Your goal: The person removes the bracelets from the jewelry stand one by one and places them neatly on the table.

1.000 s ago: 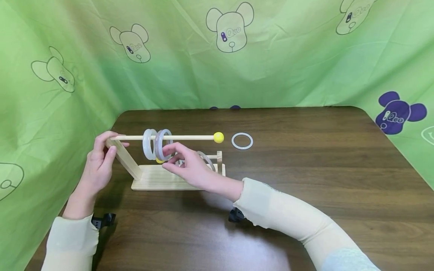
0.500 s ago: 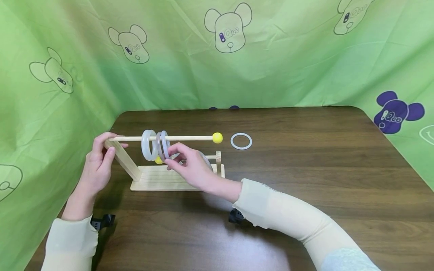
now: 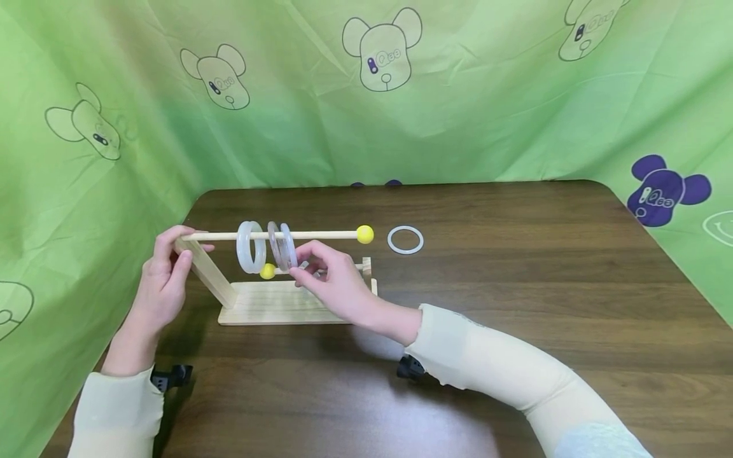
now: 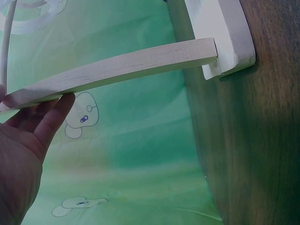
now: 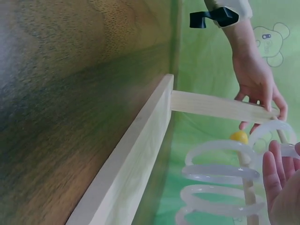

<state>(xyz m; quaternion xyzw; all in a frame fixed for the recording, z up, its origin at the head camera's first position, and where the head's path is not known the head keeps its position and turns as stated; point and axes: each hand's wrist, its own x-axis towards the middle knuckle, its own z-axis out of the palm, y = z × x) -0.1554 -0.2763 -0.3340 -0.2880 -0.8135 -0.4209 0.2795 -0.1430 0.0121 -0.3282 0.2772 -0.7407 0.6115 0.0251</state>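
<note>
My left hand (image 3: 162,280) grips the top of the slanted upright (image 3: 212,273) of a wooden bangle stand. In the left wrist view its fingers (image 4: 57,117) lie against that wooden bar. My right hand (image 3: 340,286) pinches the lower edge of a pale bluish bangle (image 3: 291,248) hanging on the upper rod (image 3: 326,235). Close on its left hangs a greyish bangle (image 3: 272,245), tilted. Further left, whitish bangles (image 3: 243,248) hang together. Several bangles (image 5: 220,178) show around the lower rod in the right wrist view; my right hand mostly hides them from the head.
Yellow balls cap the upper rod (image 3: 364,234) and the lower rod (image 3: 267,271). The stand's flat base (image 3: 258,304) rests on the brown wooden table (image 3: 515,286). A loose bangle (image 3: 405,252) lies flat right of the stand. Green printed cloth (image 3: 458,127) surrounds the table.
My right hand has moved slightly right, drawing the bluish bangle along the upper rod. A gap has opened between the whitish bangles and the greyish one. My left hand keeps its grip.
</note>
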